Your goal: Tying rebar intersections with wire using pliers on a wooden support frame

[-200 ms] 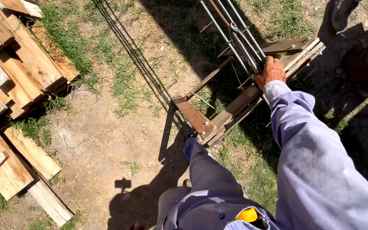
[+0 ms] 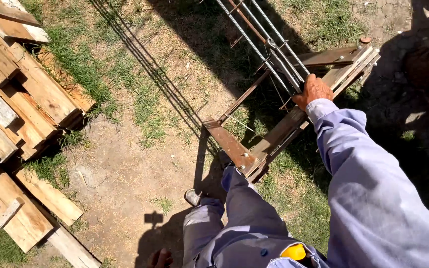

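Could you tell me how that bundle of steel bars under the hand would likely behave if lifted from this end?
The ribbed steel bars look long and thin, so they would probably sag and feel heavy. The right hand rests where they cross the rusty metal stand; their ribbing suggests little slipping.

Right arm, in a pale blue sleeve, stretched forward and up from the lower right. Right hand (image 2: pixel 313 91) knuckles up, fingers curled down and closed, back of hand lit by sun. Left hand (image 2: pixel 160 259) low at the bottom edge, mostly in shadow; grip state unreadable.
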